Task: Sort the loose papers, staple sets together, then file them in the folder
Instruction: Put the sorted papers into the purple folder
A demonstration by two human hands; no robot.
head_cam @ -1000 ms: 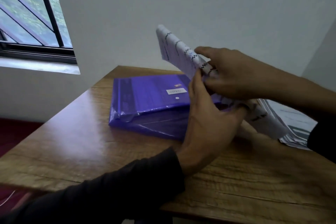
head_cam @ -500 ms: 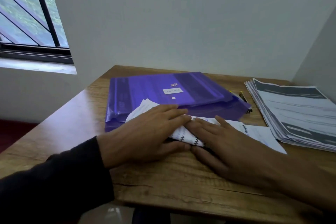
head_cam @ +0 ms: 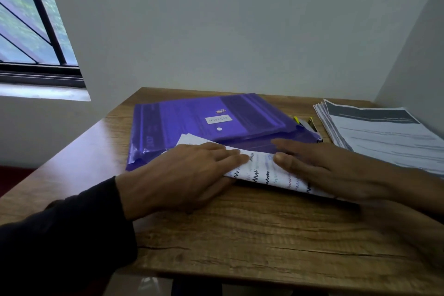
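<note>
Left hand [head_cam: 182,175]: fingers straight and flat, palm down, pressing the left end of the zigzag-printed paper set [head_cam: 262,173].
Right hand [head_cam: 336,170]: fingers extended, lying flat on the set's right end.
Paper set: on the wooden table [head_cam: 240,235], its far edge overlapping the purple folder [head_cam: 192,118].
Loose paper stack [head_cam: 379,132]: right of the folder, apart from both hands.

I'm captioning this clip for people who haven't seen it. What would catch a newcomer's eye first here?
Most striking is the purple folder lying flat at the middle of the wooden table. In front of it, the left hand and right hand press flat on a folded set of papers with zigzag lines, whose far edge overlaps the folder. A thick stack of printed papers sits at the table's right edge.
</note>
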